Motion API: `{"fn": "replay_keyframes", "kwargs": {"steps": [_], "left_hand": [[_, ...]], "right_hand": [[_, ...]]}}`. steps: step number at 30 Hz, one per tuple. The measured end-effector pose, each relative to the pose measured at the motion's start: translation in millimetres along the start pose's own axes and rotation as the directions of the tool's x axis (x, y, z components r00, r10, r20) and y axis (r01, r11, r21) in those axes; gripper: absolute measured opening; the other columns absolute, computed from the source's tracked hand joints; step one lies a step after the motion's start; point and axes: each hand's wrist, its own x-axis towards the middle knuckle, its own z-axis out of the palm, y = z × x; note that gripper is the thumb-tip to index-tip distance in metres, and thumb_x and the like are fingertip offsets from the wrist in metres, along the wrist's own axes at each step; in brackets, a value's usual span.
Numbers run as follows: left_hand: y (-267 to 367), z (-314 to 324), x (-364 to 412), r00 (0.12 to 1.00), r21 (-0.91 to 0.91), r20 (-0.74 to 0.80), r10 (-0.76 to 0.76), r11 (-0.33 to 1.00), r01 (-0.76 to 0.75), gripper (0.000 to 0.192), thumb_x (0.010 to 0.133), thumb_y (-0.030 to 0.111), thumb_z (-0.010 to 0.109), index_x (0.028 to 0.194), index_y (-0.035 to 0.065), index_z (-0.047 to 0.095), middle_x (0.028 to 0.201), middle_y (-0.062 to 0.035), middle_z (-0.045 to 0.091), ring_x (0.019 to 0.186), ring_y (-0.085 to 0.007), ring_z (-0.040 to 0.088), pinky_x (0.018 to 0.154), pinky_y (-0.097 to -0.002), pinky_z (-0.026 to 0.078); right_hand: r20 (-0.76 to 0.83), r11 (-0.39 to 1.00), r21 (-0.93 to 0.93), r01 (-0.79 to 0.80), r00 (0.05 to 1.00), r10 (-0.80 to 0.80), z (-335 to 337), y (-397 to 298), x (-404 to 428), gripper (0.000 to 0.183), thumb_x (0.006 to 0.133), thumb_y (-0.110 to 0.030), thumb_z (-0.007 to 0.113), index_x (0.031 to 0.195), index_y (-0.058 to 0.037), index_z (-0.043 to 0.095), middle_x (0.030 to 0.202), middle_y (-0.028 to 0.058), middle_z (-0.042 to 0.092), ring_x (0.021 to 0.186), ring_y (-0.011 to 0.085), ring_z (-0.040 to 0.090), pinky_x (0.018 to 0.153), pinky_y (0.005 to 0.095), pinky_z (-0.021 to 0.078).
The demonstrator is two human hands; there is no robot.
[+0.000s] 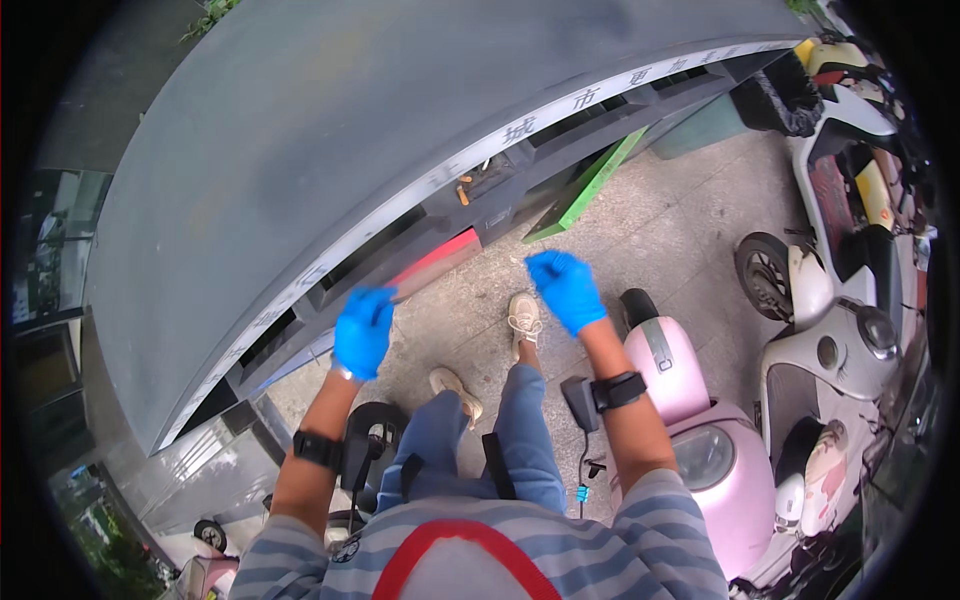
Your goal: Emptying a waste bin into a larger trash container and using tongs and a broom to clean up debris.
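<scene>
My left hand [365,334], in a blue disposable glove, has its fingers bunched at the near end of a red-topped panel [439,262] on a grey waste-bin station [322,112]. Whether it grips that panel or only overlaps it in view, I cannot tell. My right hand [568,291], gloved the same, hangs above the pavement with curled fingers and nothing visible in them. Beyond it a green bin door [600,184] stands swung outward, apart from the hand. Between the two panels, an ash tray [491,176] set in the station holds cigarette butts [463,191].
A pink scooter [720,480] stands close by my right arm, with a grey scooter [832,360] beyond it. A black-lined bin [780,97] is at the station's far right end. The roof's pale edge strip [551,116] bears writing. Stone paving [487,375] lies underfoot.
</scene>
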Motion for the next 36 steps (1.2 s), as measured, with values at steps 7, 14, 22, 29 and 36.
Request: {"fn": "replay_keyframes", "kwargs": {"steps": [7,14,22,29,36], "left_hand": [[22.7,61.7,99.3,0.994,-0.026,-0.055,-0.097,0.995,0.096,0.023,0.074,0.004,0.051,0.096,0.0058,0.054,0.076,-0.0107,0.053,0.069,-0.0191,0.053,0.059,-0.0286,0.042],[13.8,98.8,144.8,0.955,0.238,-0.262,-0.138,0.950,0.202,0.025,0.078,0.026,0.048,0.090,0.0053,0.056,0.079,-0.0105,0.057,0.072,-0.0195,0.054,0.068,-0.0296,0.040],[1.5,124.5,166.2,0.943,0.133,-0.055,-0.327,0.934,0.332,0.032,0.078,0.036,0.042,0.079,0.0076,0.057,0.067,-0.0054,0.056,0.063,-0.0180,0.052,0.061,-0.0311,0.039],[-2.4,131.7,169.1,0.959,0.225,-0.045,-0.278,0.933,0.281,0.030,0.078,0.033,0.040,0.080,0.0069,0.056,0.069,-0.0087,0.057,0.064,-0.0209,0.053,0.062,-0.0321,0.039],[7.3,120.1,167.5,0.988,0.339,-0.061,-0.140,0.928,0.152,0.025,0.077,0.025,0.038,0.077,0.0061,0.054,0.070,-0.0118,0.056,0.067,-0.0248,0.052,0.063,-0.0340,0.039]], "right_hand": [[-0.122,0.947,-0.068,0.315,0.939,-0.321,-39.9,-8.4,102.5,0.008,0.067,-0.007,0.054,0.075,-0.0056,0.057,0.070,0.0170,0.054,0.070,0.0322,0.052,0.060,0.0362,0.0430],[0.118,0.820,-0.324,0.473,0.880,-0.460,-31.7,-27.6,163.7,0.015,0.069,-0.015,0.049,0.080,-0.0073,0.056,0.072,0.0169,0.053,0.070,0.0339,0.051,0.062,0.0393,0.0424],[0.418,0.693,-0.398,0.601,0.791,-0.446,-13.4,-51.4,205.8,0.028,0.074,-0.029,0.043,0.085,-0.0067,0.057,0.089,0.0149,0.055,0.085,0.0296,0.051,0.076,0.0374,0.0389],[0.506,0.682,-0.451,0.576,0.794,-0.337,-14.4,-63.2,208.5,0.030,0.075,-0.030,0.042,0.087,-0.0071,0.056,0.092,0.0146,0.055,0.087,0.0292,0.050,0.077,0.0369,0.0381],[0.542,0.678,-0.484,0.553,0.798,-0.264,-25.8,-76.5,203.1,0.031,0.076,-0.031,0.041,0.089,-0.0075,0.056,0.094,0.0143,0.054,0.089,0.0287,0.050,0.079,0.0365,0.0372]]}}
